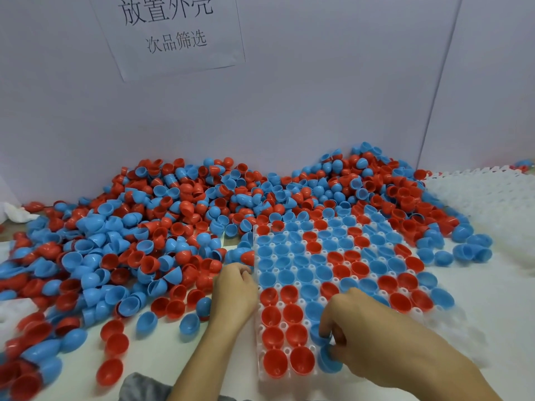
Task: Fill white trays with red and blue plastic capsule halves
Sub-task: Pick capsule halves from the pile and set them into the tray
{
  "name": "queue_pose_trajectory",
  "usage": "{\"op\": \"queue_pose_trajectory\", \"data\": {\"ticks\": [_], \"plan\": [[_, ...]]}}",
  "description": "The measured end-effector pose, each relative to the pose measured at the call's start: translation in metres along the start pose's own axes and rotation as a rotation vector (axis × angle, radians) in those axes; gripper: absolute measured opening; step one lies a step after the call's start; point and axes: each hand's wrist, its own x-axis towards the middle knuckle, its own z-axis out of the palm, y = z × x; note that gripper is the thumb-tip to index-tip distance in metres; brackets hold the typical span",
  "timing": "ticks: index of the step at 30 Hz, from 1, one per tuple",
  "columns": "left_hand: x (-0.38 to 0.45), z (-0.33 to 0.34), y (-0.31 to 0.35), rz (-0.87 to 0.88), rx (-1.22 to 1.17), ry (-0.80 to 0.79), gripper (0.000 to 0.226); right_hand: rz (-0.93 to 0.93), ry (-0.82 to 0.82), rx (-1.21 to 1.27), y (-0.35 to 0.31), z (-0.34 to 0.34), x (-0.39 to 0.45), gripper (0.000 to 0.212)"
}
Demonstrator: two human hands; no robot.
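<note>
A white tray (293, 254) lies on the table right of centre, most of its cups holding red and blue capsule halves. A big pile of loose capsule halves (162, 221) spreads across the left and back. My right hand (364, 331) is over the tray's near part, its fingers curled round a blue capsule half (328, 361) at the front row. My left hand (234, 293) rests at the tray's left edge with fingers curled; what it holds is hidden. A red half (248, 257) lies just beyond its fingers.
A stack of white trays (486, 195) sits at the back right. A grey partition wall with a paper sign (170, 33) closes the back. White foam pieces (14, 314) lie at the left edge. Loose blue halves (472, 250) lie right of the tray.
</note>
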Motion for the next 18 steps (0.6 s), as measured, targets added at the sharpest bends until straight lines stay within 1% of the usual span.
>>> {"op": "queue_pose_trajectory", "data": {"ticks": [3, 5, 7, 8, 9, 10, 11, 13, 14, 16, 18], "plan": [[0.004, -0.013, 0.001, 0.042, 0.058, 0.028, 0.025, -0.025, -0.008, 0.032, 0.002, -0.008, -0.006, 0.029], [0.011, -0.029, 0.000, 0.105, 0.154, 0.071, 0.021, -0.035, -0.003, 0.035, -0.001, -0.020, -0.008, 0.030], [0.023, -0.055, -0.006, 0.160, 0.281, 0.158, 0.027, -0.062, 0.028, 0.034, -0.008, -0.037, -0.003, 0.027], [0.032, -0.069, -0.010, 0.168, 0.384, 0.206, 0.033, -0.078, 0.056, 0.044, -0.013, -0.047, 0.000, 0.025], [0.041, -0.083, -0.015, 0.140, 0.507, 0.235, 0.041, -0.101, 0.090, 0.055, -0.018, -0.058, 0.007, 0.024], [0.050, -0.098, -0.021, 0.072, 0.623, 0.219, 0.052, -0.132, 0.133, 0.065, -0.024, -0.069, 0.015, 0.023], [0.059, -0.110, -0.025, -0.016, 0.705, 0.153, 0.065, -0.165, 0.185, 0.069, -0.030, -0.079, 0.023, 0.022], [0.074, -0.128, -0.035, -0.191, 0.761, -0.033, 0.087, -0.251, 0.295, 0.088, -0.048, -0.095, 0.044, 0.019], [0.080, -0.131, -0.040, -0.234, 0.762, -0.126, 0.092, -0.289, 0.344, 0.110, -0.057, -0.101, 0.053, 0.019], [0.088, -0.129, -0.047, -0.250, 0.774, -0.257, 0.095, -0.352, 0.423, 0.184, -0.077, -0.103, 0.071, 0.019], [0.093, -0.122, -0.050, -0.253, 0.719, -0.295, 0.093, -0.409, 0.473, 0.252, -0.092, -0.093, 0.082, 0.021]]}}
